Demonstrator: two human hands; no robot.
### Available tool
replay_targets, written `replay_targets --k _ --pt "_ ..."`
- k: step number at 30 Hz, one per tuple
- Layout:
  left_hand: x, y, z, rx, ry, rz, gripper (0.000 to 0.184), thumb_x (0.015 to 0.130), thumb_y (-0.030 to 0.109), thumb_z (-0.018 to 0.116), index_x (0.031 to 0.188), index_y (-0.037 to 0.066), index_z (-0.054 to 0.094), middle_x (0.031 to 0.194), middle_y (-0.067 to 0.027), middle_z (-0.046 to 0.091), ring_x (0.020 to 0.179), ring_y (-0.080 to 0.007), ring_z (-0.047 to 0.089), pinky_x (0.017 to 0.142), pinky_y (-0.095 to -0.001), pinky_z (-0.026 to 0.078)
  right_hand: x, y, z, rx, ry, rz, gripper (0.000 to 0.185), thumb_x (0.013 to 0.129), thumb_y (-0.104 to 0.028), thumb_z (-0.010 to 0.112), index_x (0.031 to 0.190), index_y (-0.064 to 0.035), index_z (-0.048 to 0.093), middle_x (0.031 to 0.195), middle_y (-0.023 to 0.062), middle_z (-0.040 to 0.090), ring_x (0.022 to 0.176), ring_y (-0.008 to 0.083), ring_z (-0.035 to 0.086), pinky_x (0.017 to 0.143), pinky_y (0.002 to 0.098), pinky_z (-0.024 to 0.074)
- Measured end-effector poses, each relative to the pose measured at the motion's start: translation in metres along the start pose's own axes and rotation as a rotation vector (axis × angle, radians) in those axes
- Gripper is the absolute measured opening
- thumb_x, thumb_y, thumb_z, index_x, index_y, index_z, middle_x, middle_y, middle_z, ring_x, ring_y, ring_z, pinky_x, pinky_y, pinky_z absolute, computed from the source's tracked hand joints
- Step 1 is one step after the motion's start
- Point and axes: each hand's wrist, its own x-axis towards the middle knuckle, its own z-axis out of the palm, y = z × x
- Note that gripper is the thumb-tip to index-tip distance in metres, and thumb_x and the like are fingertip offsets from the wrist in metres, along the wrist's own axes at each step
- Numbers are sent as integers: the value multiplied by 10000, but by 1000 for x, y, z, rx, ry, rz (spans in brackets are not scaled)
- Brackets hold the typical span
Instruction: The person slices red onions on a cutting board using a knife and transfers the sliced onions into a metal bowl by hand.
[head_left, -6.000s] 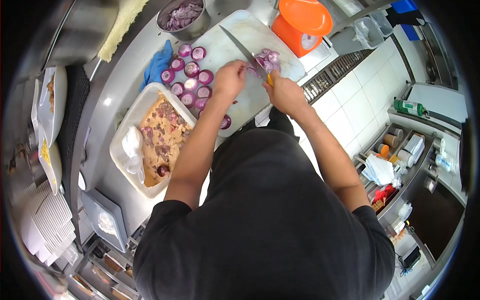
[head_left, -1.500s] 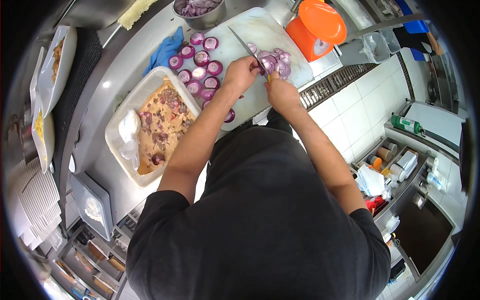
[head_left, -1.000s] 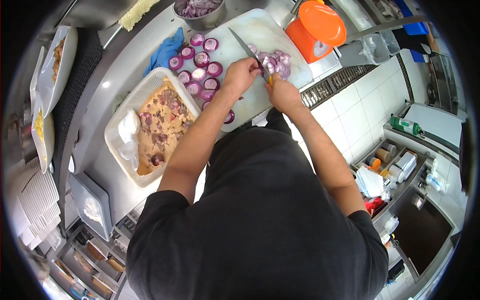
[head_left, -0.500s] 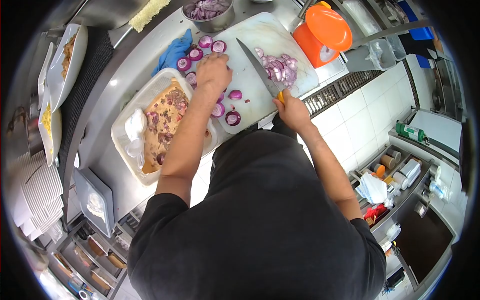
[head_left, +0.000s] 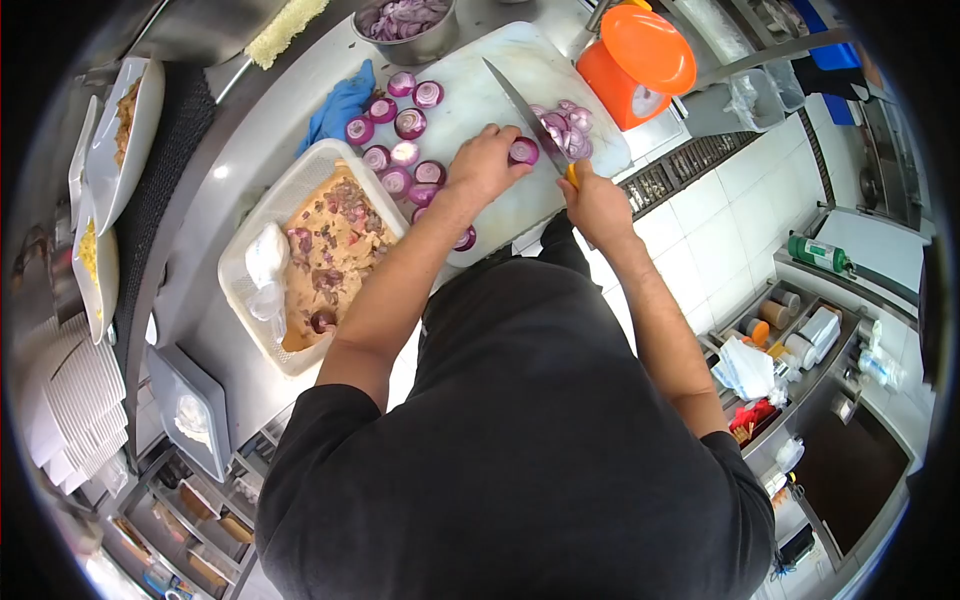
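My left hand [head_left: 487, 163] grips a halved red onion [head_left: 523, 151] above the middle of the white cutting board [head_left: 478, 95]. In my right hand [head_left: 598, 208] is a knife [head_left: 522, 106] by its yellow handle, the long blade slanting up and left across the board. Sliced red onion [head_left: 566, 128] lies in a heap on the far side of the blade. Several more onion halves [head_left: 410, 124] sit cut side up along the left of the board. My left forearm and hand cover part of the board and some of the halves.
A white basket [head_left: 232, 270] with a paper liner and onion scraps stands left of the board. Behind are a blue glove [head_left: 340, 108] and a metal bowl [head_left: 432, 46] of sliced onion. An orange kitchen scale [head_left: 630, 70] stands to the right.
My left hand has moved right from the group of onion halves, now with one half in it near the blade. My right hand and the knife have shifted slightly.
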Motion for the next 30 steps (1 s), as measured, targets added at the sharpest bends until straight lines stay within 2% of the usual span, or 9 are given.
replay_targets --k 6,13,24,27,30 --pt "-5 15 5 -33 33 -99 612 824 318 899 1273 45 584 1247 -187 664 1169 -395 680 983 -490 563 -16 -23 -25 -61 -22 -16 344 1046 -324 639 1162 -16 536 896 229 761 849 432 754 753 544 590" --pt "-1 6 11 -104 50 -72 522 837 244 876 1222 39 588 1223 -181 680 1167 -389 679 985 -491 561 -26 -27 -23 -166 -58 -70 309 1056 -282 624 1135 -2 519 837 192 765 774 404 764 682 516 602" --pt "7 -4 25 -217 58 -72 510 810 204 882 1196 35 595 1201 -181 673 1163 -393 660 998 -486 547 5 -23 12 -30 -136 -6 296 1069 -279 589 1157 -8 506 925 266 756 884 461 752 791 572 587" --pt "7 -3 34 -184 191 -13 516 792 224 891 1177 36 605 1168 -161 657 1049 -352 686 905 -451 565 12 -17 20 10 -114 -8 328 1062 -297 603 1185 -7 510 949 270 754 895 468 749 803 571 586" --pt "9 5 32 -214 148 -38 563 792 204 877 1233 34 573 1242 -206 628 1145 -422 659 991 -491 554 15 -4 21 23 -100 -31 356 1055 -305 618 1218 -5 521 962 266 753 907 460 751 806 565 588"
